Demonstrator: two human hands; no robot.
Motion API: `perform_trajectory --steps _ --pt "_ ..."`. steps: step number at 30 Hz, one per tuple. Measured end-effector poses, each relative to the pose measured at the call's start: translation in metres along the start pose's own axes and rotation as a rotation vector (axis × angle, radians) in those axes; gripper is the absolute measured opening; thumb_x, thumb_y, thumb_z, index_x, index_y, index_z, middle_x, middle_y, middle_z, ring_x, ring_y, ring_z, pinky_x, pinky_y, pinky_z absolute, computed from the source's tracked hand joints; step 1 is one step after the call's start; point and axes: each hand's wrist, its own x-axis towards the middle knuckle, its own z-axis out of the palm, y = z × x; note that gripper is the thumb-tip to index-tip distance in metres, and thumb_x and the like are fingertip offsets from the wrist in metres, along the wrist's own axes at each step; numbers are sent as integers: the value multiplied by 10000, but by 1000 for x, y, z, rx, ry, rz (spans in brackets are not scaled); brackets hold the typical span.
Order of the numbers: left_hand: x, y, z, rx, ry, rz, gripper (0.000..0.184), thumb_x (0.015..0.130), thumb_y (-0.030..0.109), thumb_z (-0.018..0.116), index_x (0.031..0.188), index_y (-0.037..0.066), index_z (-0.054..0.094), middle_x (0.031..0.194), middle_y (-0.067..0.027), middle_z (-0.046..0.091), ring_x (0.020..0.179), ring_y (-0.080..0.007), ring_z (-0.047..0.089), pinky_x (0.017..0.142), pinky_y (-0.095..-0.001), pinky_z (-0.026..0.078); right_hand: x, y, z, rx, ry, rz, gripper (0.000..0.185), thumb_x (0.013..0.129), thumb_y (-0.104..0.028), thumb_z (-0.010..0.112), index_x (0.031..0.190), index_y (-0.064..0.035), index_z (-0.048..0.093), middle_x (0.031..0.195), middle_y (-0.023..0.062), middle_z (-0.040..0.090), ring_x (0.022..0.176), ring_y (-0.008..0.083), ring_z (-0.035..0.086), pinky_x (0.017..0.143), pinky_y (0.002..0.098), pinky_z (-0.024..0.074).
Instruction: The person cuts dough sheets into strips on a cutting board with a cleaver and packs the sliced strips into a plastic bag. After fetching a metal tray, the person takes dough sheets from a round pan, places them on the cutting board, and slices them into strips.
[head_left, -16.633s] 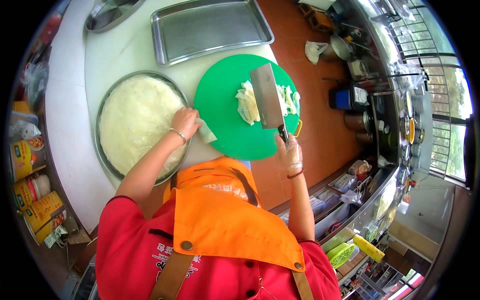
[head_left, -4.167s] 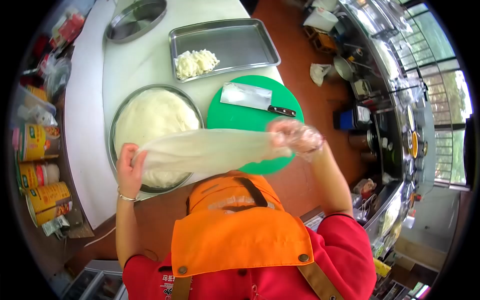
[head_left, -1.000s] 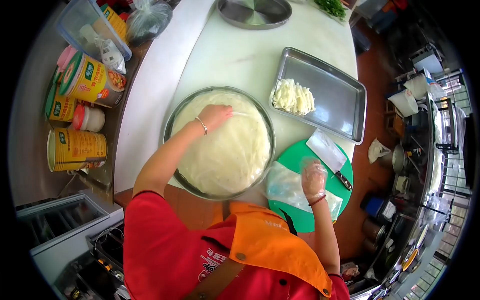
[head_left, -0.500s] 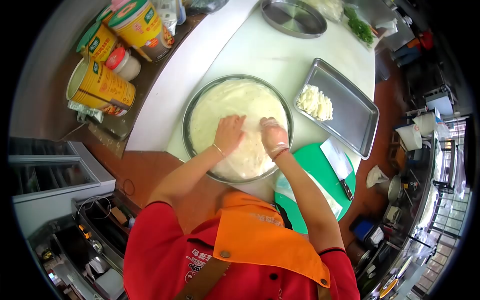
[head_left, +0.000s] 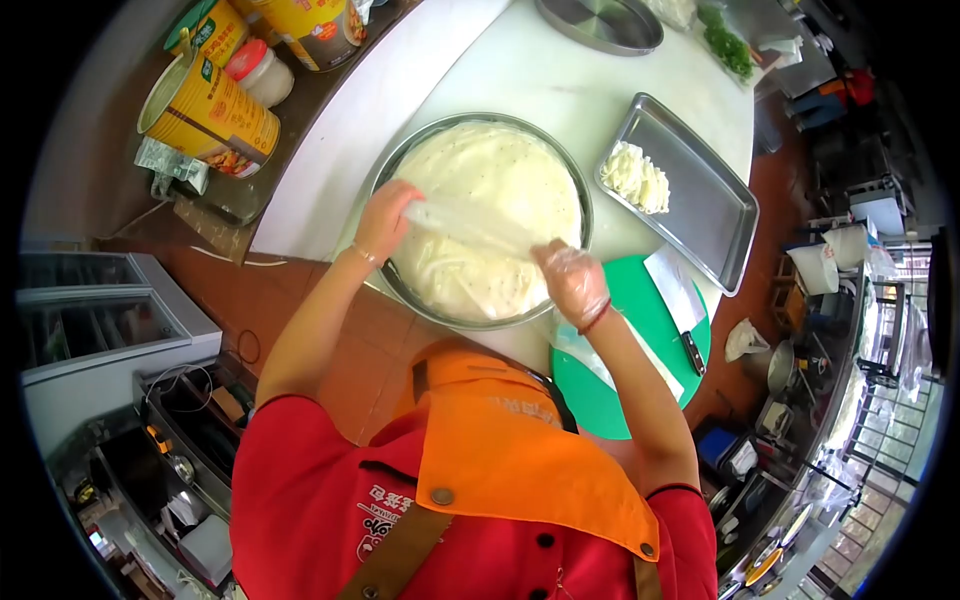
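A thin translucent sheet is stretched over the round pan of pale, speckled sheets. My left hand pinches its left end at the pan's left rim. My right hand, in a clear glove, is closed on its other end near the pan's lower right rim. To the right, the green round board carries a pale sheet, partly hidden by my right forearm, and a cleaver with a dark handle. Pale cut strips lie in the rectangular metal tray.
Behind on the white counter stand an empty round pan and some green herbs. Yellow cans and a red-lidded jar occupy a shelf at the upper left. A person is far back at the right.
Both hands were low over the pan half a second ago. They have moved apart, with a sheet now stretched between them. Earlier, the metal tray was empty; strips now lie in it.
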Motion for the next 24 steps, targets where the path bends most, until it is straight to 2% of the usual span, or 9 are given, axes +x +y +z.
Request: perform_trajectory --steps 2,8,11,14,17,20,21,23,24 --pt "-41 -1 -7 73 -212 40 376 674 -107 476 997 35 606 996 -161 600 999 -378 558 884 -443 461 -19 -17 -3 -78 -273 -22 197 865 -139 553 1049 -94 608 840 99 606 715 256 625 630 368 521" --pt "-86 16 -1 11 -399 29 513 710 -99 527 1196 58 577 1216 -162 555 1140 -360 513 967 -457 426 -32 -12 33 196 -251 141 571 881 -385 639 1308 -34 494 1102 157 621 935 313 640 797 412 525" --pt "-53 -2 17 6 -237 -59 487 740 -55 579 1213 62 579 1216 -158 559 1153 -352 507 980 -460 418 0 18 48 103 -118 287 489 888 -418 625 1201 -44 592 1052 149 650 990 288 622 863 408 496" --pt "-20 -28 34 227 -179 -70 371 757 9 633 1122 65 595 1171 -143 576 1118 -343 524 943 -446 430 22 24 54 74 -449 305 367 890 -358 619 1100 -58 636 999 155 685 977 303 639 841 415 501" --pt "0 -49 29 363 -596 -333 274 788 47 651 1050 73 577 1063 -118 597 1037 -338 548 861 -434 458 18 25 77 112 -440 385 260 890 -292 589 1010 -71 656 935 168 702 941 327 660 831 438 504" --pt "-15 -68 28 217 -454 -106 232 802 106 679 993 87 548 962 -108 603 976 -326 559 805 -429 459 10 19 73 357 -337 634 243 899 -271 540 992 -85 666 918 179 698 906 329 675 827 452 506" --pt "-18 -72 28 226 -504 -204 246 798 131 696 994 93 552 988 -109 613 1009 -324 559 829 -418 456 12 9 57 418 -380 742 226 871 -259 586 983 -86 678 989 154 673 969 303 652 822 422 513" --pt "-21 -74 34 236 -610 -368 278 789 181 730 997 105 562 1038 -110 633 1074 -320 557 876 -396 451 -8 20 138 95 -570 349 248 941 -225 466 1024 -136 682 1098 86 654 1060 232 648 852 342 529" --pt "-26 -84 38 143 -691 -437 299 803 217 738 993 94 543 1247 -175 588 1229 -307 505 926 -361 444 -2 11 128 94 -633 213 241 933 -244 484 1022 -142 684 1120 73 651 1071 255 638 897 353 526"
